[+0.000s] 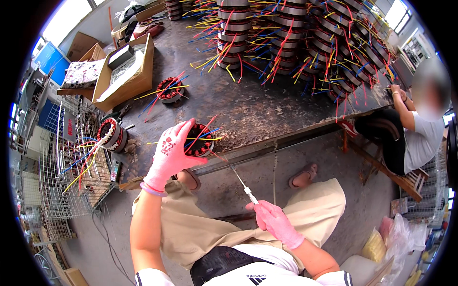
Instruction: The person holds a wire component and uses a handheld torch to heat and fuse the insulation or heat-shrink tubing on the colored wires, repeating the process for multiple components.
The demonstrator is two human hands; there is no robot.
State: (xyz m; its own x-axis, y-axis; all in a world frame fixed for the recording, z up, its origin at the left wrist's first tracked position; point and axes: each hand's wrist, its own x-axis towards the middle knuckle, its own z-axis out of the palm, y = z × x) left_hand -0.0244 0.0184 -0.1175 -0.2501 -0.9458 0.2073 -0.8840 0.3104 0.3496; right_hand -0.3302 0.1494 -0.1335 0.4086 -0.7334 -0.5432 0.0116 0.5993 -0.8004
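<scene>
My left hand point(170, 150), in a pink glove, grips a motor stator point(199, 148) by its left side at the table's front edge. The stator has a dark ring, red inner parts and red, blue and yellow wires sticking out. My right hand point(275, 220), also gloved in pink, is closed round a slim hand tool point(248, 192) with a white handle and thin shaft, held over my lap. A thin line runs from the shaft toward the stator; whether it is cord or part of the tool, I cannot tell.
Tall stacks of wired stators point(234, 35) fill the back of the table. One stator point(170, 90) lies behind my left hand, another with white-bound wires point(112, 135) at the left edge. A cardboard box point(125, 71) stands back left, above a wire rack point(71, 157). A co-worker point(420, 124) sits at right.
</scene>
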